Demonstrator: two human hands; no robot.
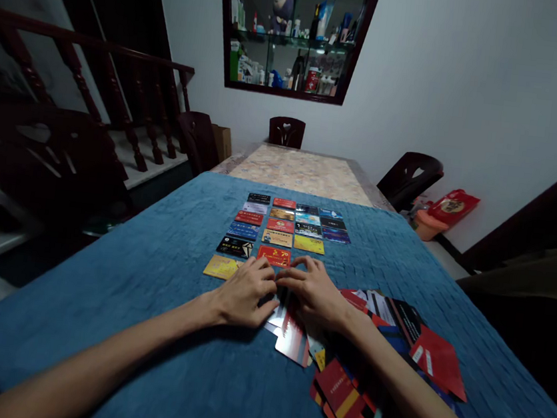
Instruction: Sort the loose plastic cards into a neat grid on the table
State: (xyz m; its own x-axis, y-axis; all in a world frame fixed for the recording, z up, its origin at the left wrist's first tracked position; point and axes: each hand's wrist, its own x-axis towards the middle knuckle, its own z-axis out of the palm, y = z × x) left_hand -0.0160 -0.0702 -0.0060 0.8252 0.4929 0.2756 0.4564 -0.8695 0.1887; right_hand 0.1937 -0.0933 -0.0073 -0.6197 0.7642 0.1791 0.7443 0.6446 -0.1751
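Note:
My left hand (249, 291) and my right hand (314, 291) meet close together over the blue cloth, below a red card (274, 256). The left fingers are curled down, with the thumb beside a pale card (278, 309). On the right, bent fingertips point at the same spot; what either hand grips there is hidden. Next to my left hand lies a yellow card (220, 267). Rows of cards stretch away, including a black card (234, 247) and a gold-yellow card (309, 244). Beneath my right wrist, a white-and-red card (294, 338) edges a loose heap of cards (345, 394).
The blue cloth (163, 249) covers the near table; a patterned tabletop (303, 169) shows beyond. Dark chairs (286, 131) stand around it. A wooden railing (100, 48) runs at left, and an orange bin (428, 224) sits at right. A wall cabinet (284, 93) holds bottles and a plush toy.

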